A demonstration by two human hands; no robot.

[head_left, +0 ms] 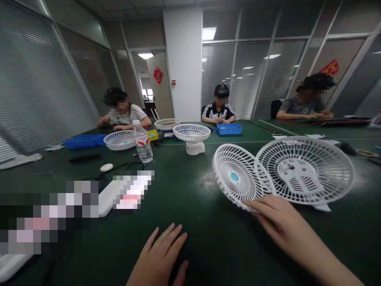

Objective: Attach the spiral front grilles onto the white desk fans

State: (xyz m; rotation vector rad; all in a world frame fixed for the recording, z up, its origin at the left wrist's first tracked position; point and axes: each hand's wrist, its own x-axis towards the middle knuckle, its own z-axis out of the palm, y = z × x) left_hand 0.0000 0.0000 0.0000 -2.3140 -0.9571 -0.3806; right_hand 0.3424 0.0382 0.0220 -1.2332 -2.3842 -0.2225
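Observation:
My right hand (275, 218) grips the lower rim of a round white fan grille (235, 171) with a blue disc at its centre. The grille is tilted, and its right edge overlaps a larger white fan guard (336, 174). Inside that guard a round hub plate with a small dark shaft shows. Nearer to me, my left hand (163, 252) rests over the green tabletop with its fingers spread, holding nothing. Further back, another white fan cage on a base (192, 133) stands upright.
A water bottle (143, 143), a white oval object (106, 167) and a blurred-out white item (105, 200) lie or stand to the left. Blue trays (229, 129), more fan guards (119, 141) and cables are spread further back. Three people sit across the green table (184, 190).

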